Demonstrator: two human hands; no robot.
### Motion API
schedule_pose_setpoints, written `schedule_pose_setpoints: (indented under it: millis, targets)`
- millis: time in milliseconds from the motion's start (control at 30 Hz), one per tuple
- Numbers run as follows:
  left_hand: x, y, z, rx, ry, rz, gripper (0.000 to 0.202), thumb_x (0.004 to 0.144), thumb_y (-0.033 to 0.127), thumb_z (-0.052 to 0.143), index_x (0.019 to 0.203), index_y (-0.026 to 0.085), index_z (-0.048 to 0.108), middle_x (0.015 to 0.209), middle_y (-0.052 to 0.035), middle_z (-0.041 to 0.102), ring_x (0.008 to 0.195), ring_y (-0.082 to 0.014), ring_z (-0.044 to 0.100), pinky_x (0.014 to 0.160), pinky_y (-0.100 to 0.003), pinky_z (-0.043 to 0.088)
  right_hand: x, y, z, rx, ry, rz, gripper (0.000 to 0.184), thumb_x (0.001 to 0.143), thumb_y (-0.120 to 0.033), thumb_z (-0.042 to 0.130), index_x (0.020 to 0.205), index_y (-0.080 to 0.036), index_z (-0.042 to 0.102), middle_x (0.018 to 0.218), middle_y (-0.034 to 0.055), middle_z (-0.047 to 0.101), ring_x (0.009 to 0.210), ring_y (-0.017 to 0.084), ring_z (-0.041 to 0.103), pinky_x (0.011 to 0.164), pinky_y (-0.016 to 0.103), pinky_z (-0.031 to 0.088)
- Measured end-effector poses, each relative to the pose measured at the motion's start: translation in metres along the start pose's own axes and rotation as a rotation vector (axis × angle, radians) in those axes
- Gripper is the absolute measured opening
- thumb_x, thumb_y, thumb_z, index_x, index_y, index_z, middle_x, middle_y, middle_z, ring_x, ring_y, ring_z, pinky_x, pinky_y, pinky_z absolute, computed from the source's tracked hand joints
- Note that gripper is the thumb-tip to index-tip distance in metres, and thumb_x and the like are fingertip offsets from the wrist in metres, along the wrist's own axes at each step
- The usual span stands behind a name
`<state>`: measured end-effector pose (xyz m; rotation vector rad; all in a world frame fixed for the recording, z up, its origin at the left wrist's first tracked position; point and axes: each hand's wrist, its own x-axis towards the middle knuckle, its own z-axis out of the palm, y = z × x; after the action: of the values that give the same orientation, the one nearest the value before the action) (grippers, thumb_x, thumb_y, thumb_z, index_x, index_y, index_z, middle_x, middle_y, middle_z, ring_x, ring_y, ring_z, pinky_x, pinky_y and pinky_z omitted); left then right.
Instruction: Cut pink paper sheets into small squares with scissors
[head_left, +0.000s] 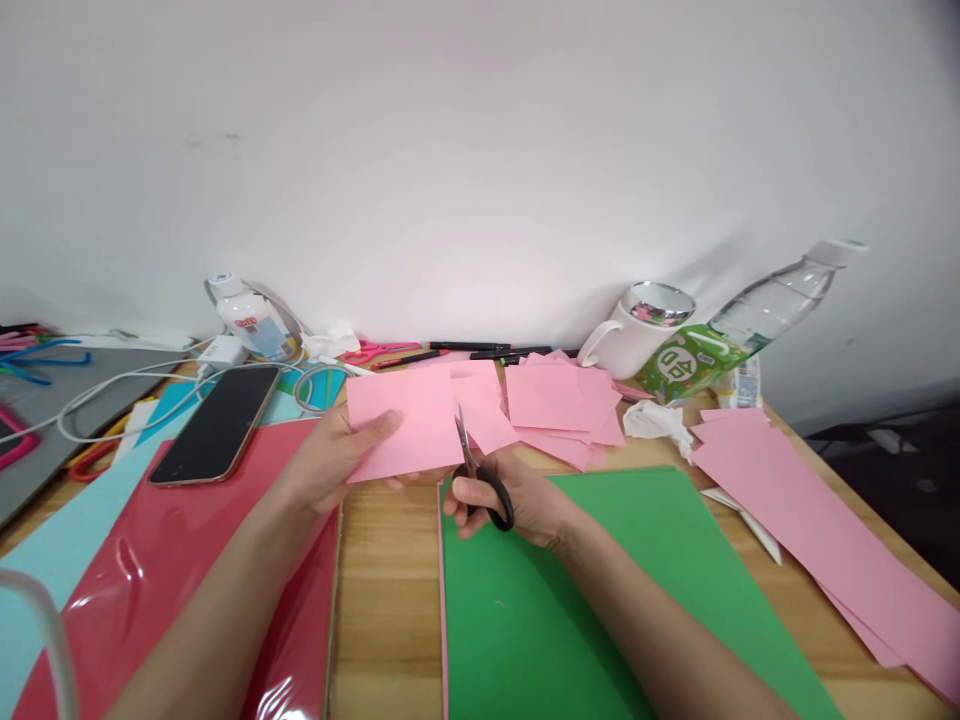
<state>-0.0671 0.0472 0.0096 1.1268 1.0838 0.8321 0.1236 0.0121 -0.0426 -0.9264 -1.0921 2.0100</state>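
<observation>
Holding a pink paper [405, 420] in the left hand [330, 465], thumb on top and fingers underneath, closed on its left edge. Paper lifted off the desk [386, 600], just beyond the far left corner of the green sheet [600, 600].

Gripping black-handled scissors [480, 475] in the right hand [525, 505], fingers curled through the loops, over the far left corner of the green sheet. Blades pointing away from the body, nearly together, set against the paper's right edge.

Left of the green sheet, past a strip of bare wood: a glossy red sheet [187, 560], with a dark phone [216, 425] face up on its far end. Further left of it, a light blue sheet [67, 540] and a white cable [112, 385].

Beyond the green sheet, a loose pile of pink squares [562, 405]; behind that, by the wall, black pens [480, 348] and pink scissors [375, 350].

Beyond the green sheet's far right corner: a crumpled tissue [656, 420], a white mug [637, 335] and a clear bottle [750, 325] with a green label, leaning.

Right of the green sheet, long pink strips [810, 520] overlapping, running along the desk's right edge.
</observation>
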Motion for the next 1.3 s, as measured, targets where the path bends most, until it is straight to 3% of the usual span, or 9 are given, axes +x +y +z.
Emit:
schedule_pose_setpoints:
  millis: [200,300,400,600,1000,1300]
  targets:
    - [-0.001,-0.0027,0.0042,0.008,-0.064,-0.011,0.028,0.077,0.027,0.061,0.1,0.015,0.052,0.068,-0.0021,0.066,0.054,-0.0164,0.064,0.04,-0.025,0.052,0.0012,0.002,0.0009,0.019,0.025,-0.085,0.044,0.058,-0.042,0.076,0.087,-0.013,0.06,0.069,0.0006,0.061,0.056,0.009,0.057,0.054,0.024,0.054]
    - [-0.0013,-0.0027,0.0029,0.019,-0.085,-0.013,0.026,0.078,0.028,0.06,0.1,0.014,0.053,0.066,-0.002,0.066,0.052,-0.0163,0.064,0.04,-0.025,0.052,0.0002,0.002,0.0007,-0.011,0.016,-0.125,0.04,0.061,-0.044,0.074,0.081,-0.012,0.061,0.069,0.0031,0.063,0.057,0.009,0.058,0.055,0.023,0.051]
    - [-0.0014,-0.0015,0.002,0.035,-0.066,-0.027,0.025,0.077,0.028,0.061,0.097,0.015,0.053,0.065,-0.002,0.066,0.05,-0.0161,0.063,0.039,-0.024,0.052,-0.0012,0.0006,0.0002,-0.023,0.029,-0.101,0.04,0.061,-0.046,0.073,0.077,-0.01,0.063,0.069,0.0053,0.065,0.055,0.009,0.058,0.055,0.023,0.048]
    - [-0.002,-0.0025,0.0014,0.042,-0.071,-0.046,0.028,0.077,0.029,0.062,0.1,0.016,0.052,0.067,-0.002,0.066,0.048,-0.0163,0.064,0.039,-0.025,0.052,-0.0034,-0.0064,0.0017,0.048,0.058,-0.006,0.052,0.052,-0.039,0.08,0.092,-0.012,0.063,0.071,0.0039,0.067,0.052,0.007,0.056,0.055,0.021,0.046]
    - [0.0006,-0.0071,0.0021,0.011,-0.11,-0.058,0.033,0.079,0.029,0.06,0.107,0.014,0.052,0.072,-0.0053,0.068,0.054,-0.0169,0.064,0.043,-0.027,0.053,-0.0019,-0.0036,0.0021,0.077,0.108,0.005,0.042,0.053,-0.041,0.079,0.078,-0.012,0.062,0.067,0.0019,0.065,0.049,0.005,0.052,0.052,0.021,0.043]
    - [0.0017,-0.0067,0.0032,-0.048,-0.155,-0.037,0.032,0.079,0.027,0.06,0.107,0.014,0.053,0.074,-0.0071,0.069,0.054,-0.0162,0.064,0.045,-0.026,0.053,-0.0002,-0.0023,0.007,0.123,0.172,-0.004,0.046,0.051,-0.048,0.077,0.075,-0.013,0.059,0.061,-0.0007,0.061,0.046,0.005,0.05,0.05,0.021,0.043]
